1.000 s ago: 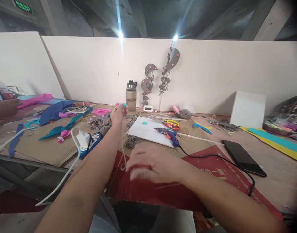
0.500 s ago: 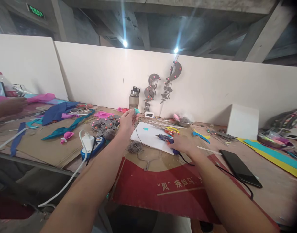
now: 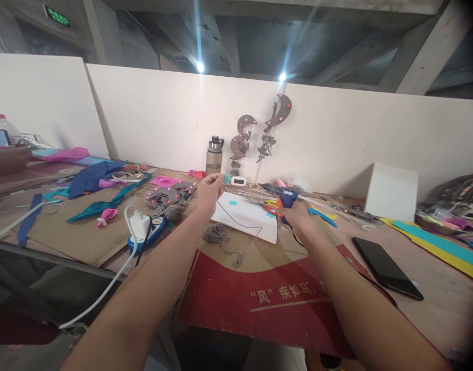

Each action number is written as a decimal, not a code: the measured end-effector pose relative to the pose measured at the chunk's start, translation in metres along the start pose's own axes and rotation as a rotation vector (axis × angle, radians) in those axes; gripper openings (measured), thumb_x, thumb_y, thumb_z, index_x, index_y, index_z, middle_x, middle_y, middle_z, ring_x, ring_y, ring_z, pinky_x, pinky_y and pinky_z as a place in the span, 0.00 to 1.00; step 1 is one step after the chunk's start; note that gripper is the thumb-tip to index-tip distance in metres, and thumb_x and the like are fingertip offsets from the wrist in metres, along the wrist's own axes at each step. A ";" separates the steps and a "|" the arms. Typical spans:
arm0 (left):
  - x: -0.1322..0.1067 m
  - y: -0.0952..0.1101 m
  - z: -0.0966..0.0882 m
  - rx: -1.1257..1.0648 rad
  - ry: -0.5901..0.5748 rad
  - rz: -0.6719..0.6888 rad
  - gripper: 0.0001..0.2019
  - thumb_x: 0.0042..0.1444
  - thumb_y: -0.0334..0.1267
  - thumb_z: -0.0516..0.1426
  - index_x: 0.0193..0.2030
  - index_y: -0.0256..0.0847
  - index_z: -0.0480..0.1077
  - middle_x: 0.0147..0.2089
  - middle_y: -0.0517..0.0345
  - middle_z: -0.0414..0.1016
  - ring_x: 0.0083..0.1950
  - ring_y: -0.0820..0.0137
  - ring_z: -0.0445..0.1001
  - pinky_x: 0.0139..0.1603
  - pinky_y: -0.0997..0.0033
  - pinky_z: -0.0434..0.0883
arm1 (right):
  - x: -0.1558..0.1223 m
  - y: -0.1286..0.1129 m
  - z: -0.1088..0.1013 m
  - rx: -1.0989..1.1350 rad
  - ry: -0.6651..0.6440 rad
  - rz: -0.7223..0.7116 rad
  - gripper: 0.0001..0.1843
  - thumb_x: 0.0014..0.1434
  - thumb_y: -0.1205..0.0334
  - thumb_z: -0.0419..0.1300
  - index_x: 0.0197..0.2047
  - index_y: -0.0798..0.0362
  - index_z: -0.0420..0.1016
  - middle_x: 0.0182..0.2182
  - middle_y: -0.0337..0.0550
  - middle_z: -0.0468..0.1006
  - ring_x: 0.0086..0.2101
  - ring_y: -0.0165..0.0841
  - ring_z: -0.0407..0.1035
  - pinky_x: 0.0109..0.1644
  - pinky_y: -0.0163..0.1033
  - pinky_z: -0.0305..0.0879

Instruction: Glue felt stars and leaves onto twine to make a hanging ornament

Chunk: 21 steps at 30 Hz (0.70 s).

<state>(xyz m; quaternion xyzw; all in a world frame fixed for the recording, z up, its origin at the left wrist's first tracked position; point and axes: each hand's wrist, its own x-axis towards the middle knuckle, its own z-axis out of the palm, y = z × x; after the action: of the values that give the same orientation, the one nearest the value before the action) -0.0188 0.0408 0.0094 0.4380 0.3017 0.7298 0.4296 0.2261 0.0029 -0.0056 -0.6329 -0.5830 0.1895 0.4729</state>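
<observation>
My left hand (image 3: 209, 191) is closed in a pinch over the back left of a white sheet of paper (image 3: 246, 221). A small teal flower cutout (image 3: 226, 179) shows at its fingertips. Grey yarn (image 3: 242, 224) trails from below this hand across the paper to a loose coil (image 3: 215, 233). My right hand (image 3: 298, 217) grips a blue hot glue gun (image 3: 285, 196) raised beyond the paper's right side, its nozzle turned left. Another teal flower (image 3: 232, 203) lies on the paper, and a further teal piece shows partly beside the scissors (image 3: 273, 208).
A water bottle (image 3: 214, 157) and small white clock (image 3: 238, 181) stand by the white partition. A phone (image 3: 387, 268) lies at right. Left are a blue power strip (image 3: 155, 232), cloth strips (image 3: 95, 178) and another person's hand (image 3: 8, 159). Grey moon-shaped hangings (image 3: 281, 111) hang behind.
My right hand has moved the glue gun up and away, off the paper toward the back right. My left hand has shifted slightly right, still pinching the teal flower. The yarn now lies across the paper.
</observation>
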 end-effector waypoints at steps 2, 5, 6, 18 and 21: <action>-0.003 -0.002 0.002 0.023 -0.019 -0.010 0.12 0.43 0.43 0.64 0.32 0.37 0.72 0.21 0.66 0.65 0.18 0.83 0.57 0.17 0.79 0.48 | -0.009 -0.011 0.007 0.320 -0.026 0.056 0.16 0.41 0.63 0.64 0.36 0.51 0.67 0.28 0.41 0.75 0.22 0.30 0.66 0.24 0.37 0.65; -0.008 -0.005 0.006 0.053 -0.039 -0.028 0.12 0.43 0.43 0.64 0.31 0.37 0.72 0.20 0.66 0.64 0.18 0.83 0.57 0.18 0.79 0.48 | -0.025 -0.031 0.015 0.562 -0.072 0.085 0.18 0.41 0.63 0.63 0.36 0.51 0.64 0.31 0.37 0.73 0.23 0.26 0.65 0.24 0.34 0.66; -0.009 -0.005 0.007 0.067 -0.043 -0.034 0.12 0.43 0.42 0.64 0.31 0.37 0.73 0.20 0.65 0.64 0.18 0.82 0.57 0.18 0.79 0.48 | -0.030 -0.037 0.017 0.623 -0.090 0.074 0.18 0.42 0.63 0.63 0.37 0.51 0.63 0.32 0.36 0.72 0.24 0.26 0.66 0.25 0.34 0.66; -0.021 -0.004 0.017 0.135 -0.049 -0.034 0.11 0.44 0.43 0.63 0.31 0.37 0.73 0.18 0.66 0.62 0.18 0.81 0.55 0.18 0.77 0.47 | -0.054 -0.048 0.022 0.382 -0.170 -0.297 0.15 0.56 0.57 0.56 0.43 0.49 0.54 0.35 0.37 0.75 0.23 0.25 0.68 0.27 0.35 0.67; -0.023 -0.004 0.018 0.127 -0.054 -0.034 0.10 0.44 0.41 0.63 0.31 0.37 0.73 0.18 0.66 0.62 0.18 0.81 0.54 0.18 0.77 0.47 | -0.055 -0.047 0.021 0.256 -0.116 -0.344 0.12 0.57 0.58 0.54 0.41 0.50 0.55 0.34 0.37 0.75 0.23 0.26 0.67 0.29 0.36 0.65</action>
<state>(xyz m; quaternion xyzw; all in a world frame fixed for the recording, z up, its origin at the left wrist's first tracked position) 0.0042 0.0235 0.0057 0.4785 0.3434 0.6896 0.4213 0.1693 -0.0453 0.0053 -0.4472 -0.6798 0.2146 0.5402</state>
